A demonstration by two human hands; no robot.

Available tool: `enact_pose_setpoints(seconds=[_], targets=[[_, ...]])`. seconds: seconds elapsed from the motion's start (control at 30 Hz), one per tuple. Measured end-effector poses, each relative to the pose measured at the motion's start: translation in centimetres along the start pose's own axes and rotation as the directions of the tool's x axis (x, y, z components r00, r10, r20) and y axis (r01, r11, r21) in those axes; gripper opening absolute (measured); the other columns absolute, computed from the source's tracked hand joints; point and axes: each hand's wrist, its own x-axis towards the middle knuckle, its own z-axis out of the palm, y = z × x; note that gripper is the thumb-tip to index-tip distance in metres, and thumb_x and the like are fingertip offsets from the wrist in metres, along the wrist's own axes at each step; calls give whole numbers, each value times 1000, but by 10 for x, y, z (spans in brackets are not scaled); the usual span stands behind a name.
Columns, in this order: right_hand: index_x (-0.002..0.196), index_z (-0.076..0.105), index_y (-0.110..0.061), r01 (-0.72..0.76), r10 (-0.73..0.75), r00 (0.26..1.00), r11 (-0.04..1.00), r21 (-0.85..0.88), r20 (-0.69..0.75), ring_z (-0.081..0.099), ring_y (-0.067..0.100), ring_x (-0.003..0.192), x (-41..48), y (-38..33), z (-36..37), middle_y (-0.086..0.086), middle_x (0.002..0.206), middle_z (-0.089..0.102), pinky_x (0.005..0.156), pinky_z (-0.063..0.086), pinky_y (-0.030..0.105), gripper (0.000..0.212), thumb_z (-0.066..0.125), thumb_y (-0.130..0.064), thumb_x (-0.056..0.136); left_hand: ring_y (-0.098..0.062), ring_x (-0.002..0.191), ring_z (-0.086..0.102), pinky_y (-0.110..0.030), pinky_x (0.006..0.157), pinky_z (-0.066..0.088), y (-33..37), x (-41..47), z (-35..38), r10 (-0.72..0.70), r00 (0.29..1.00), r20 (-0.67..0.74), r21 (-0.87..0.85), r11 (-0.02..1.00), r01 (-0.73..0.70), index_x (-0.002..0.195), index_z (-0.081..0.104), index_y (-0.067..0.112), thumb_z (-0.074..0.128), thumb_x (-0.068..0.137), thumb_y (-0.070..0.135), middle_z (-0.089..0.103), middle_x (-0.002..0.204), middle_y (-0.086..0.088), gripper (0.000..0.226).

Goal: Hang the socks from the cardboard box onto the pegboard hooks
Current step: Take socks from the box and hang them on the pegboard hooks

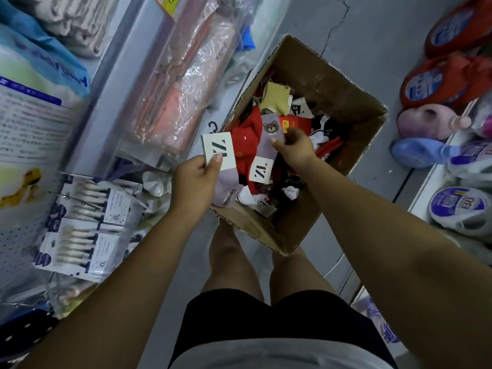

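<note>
Left hand (pixel 195 179) is curled round a lilac sock pair (pixel 228 188), with the thumb pressed flat on its white card label (pixel 218 149). The pair is held just over the near left edge of the cardboard box (pixel 332 83). A small black hanger hook (pixel 213 127) is seen at the top of the label, pointing away from the person.

Over the middle of the box, a second lilac sock with a bear face (pixel 269 131) is pinched at its upper end between the thumb and fingers of the right hand (pixel 292 147). Its own white label (pixel 262 170) lies lower, on top of the pile. The remaining socks (pixel 247 153), red, white, black and pale yellow, are heaped loosely inside the box, which stands open on the grey floor (pixel 372 35).

To the left of the box, a white pegboard (pixel 13 243) is seen, with flat white packets (pixel 87 235) hung from its hooks. To the right of the box, red-capped detergent bottles (pixel 436 83) are laid on a shelf.
</note>
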Motion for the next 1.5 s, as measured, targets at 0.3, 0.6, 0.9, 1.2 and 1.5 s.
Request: enact_pose_setpoints(seconds=[0.3,0.6,0.9,1.2,1.5], targets=[[120,66,2,-41,41,999,999,34,-12,67,25,105,-7,4,9,8,114,71,92,56,39,47,74,-32,89,-16,74,56,-29,65,42,2,-4,-9,-36,999,34,-49,998,37,92,66,-9,60,101,37,70,91,-28,47],[123,57,-8,-34,54,998,907,419,-36,71,28,106,-134,-35,-32,12,117,70,80,62,38,25,51,-24,104,-17,109,65,-29,91,49,34,-19,-27,-36,998,58,-99,994,42,126,65,10,49,106,31,71,118,-4,33],[116,60,-9,-182,138,981,420,889,136,74,26,101,-226,-68,-38,19,121,71,72,63,34,20,47,-20,105,-24,101,75,-45,89,59,75,-61,-42,-266,909,321,-473,786,397,107,69,24,47,97,61,79,106,-7,45],[131,49,-4,-132,131,990,775,618,47,70,21,106,-261,-47,-53,13,125,67,79,61,25,43,66,-22,96,-23,93,77,-34,70,60,83,-125,-40,-97,986,133,-522,839,153,105,70,14,74,90,9,79,103,-6,16],[137,53,-24,636,-590,747,768,-73,307,54,-1,116,-309,-55,-53,-10,130,55,91,48,11,50,69,-38,92,-9,77,76,-18,58,56,91,-217,-73,26,995,-96,-463,884,-68,112,70,6,76,88,4,78,97,-3,25]])
